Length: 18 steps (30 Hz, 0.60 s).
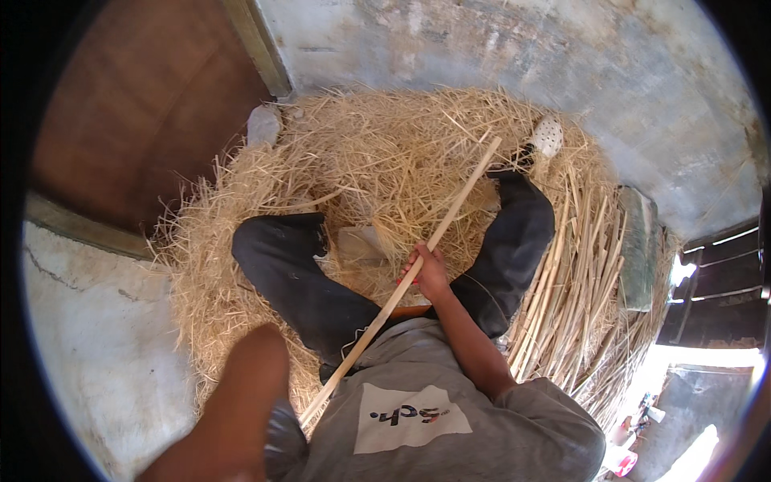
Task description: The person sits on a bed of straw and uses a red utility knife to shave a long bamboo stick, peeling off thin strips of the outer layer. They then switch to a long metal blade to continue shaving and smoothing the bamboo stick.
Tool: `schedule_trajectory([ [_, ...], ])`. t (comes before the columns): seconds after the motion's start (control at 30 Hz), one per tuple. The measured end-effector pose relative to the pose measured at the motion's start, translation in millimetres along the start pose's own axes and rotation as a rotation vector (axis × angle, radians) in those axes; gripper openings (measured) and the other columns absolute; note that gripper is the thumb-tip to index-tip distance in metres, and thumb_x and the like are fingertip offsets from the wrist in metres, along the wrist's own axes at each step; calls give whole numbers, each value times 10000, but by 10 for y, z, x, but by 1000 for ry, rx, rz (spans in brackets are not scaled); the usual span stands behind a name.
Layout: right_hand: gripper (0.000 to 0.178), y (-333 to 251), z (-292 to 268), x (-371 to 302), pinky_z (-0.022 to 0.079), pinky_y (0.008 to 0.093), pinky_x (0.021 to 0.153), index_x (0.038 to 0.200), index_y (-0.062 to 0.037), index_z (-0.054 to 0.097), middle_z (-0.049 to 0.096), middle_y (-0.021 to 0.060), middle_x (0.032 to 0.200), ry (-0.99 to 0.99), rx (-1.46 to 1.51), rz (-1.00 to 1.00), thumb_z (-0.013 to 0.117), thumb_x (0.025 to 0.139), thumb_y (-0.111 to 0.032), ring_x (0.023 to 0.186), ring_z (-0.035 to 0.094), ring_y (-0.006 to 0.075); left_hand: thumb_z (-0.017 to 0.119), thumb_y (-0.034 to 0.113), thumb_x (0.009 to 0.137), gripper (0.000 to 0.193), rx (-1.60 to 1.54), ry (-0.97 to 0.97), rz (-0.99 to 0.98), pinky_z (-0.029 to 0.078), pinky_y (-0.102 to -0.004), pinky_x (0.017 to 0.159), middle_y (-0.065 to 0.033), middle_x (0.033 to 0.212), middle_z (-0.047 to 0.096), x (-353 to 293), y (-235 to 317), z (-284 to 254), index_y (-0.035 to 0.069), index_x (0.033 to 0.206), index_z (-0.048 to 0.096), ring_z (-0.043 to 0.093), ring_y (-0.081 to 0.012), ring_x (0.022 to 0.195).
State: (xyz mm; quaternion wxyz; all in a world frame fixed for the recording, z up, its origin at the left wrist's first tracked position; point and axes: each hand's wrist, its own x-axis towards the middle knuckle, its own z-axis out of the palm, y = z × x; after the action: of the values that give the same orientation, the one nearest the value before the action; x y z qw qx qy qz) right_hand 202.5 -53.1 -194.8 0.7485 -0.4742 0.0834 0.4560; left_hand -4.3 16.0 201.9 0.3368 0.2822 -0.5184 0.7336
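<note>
My right hand (427, 271) is closed around the middle of a long, pale bamboo strip (467, 191). The strip runs slantwise from the upper right, between my spread legs, down past the left side of my grey shirt. Something small and red shows by the fingers of that hand; its kind is hidden. My left arm (245, 386) is bent, its elbow jutting up at the lower left, and the left hand lies outside the picture. Beneath and around my legs spreads a thick heap of straw-like shavings (361, 145), with a pale block (360, 243) partly showing between my knees.
A bundle of long dry canes (574, 281) lies at my right, beside a greenish block (638, 249). Worn plaster walls (514, 48) stand ahead and left, with a brown door-like panel (144, 112) at the upper left. A grey stone (263, 125) sits near its corner.
</note>
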Motion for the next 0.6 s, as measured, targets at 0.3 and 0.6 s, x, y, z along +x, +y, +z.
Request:
schedule_trajectory([
  [0.3,191,-66,15,-61,529,378,549,911,-65,510,527,37,656,-41,26,-8,499,1001,-233,558,546,173,399,649,905,893,62,654,-812,330,-593,1093,-311,1462,281,-1543,48,-703,-49,1441,245,314,-395,1382],
  [0.6,164,-18,-31,-24,529,362,530,948,-62,481,524,50,668,-45,16,-22,528,971,-217,563,556,169,416,607,920,833,84,689,-866,354,-598,1077,-302,1460,292,-1586,101,-651,-36,1429,269,330,-398,1376],
])
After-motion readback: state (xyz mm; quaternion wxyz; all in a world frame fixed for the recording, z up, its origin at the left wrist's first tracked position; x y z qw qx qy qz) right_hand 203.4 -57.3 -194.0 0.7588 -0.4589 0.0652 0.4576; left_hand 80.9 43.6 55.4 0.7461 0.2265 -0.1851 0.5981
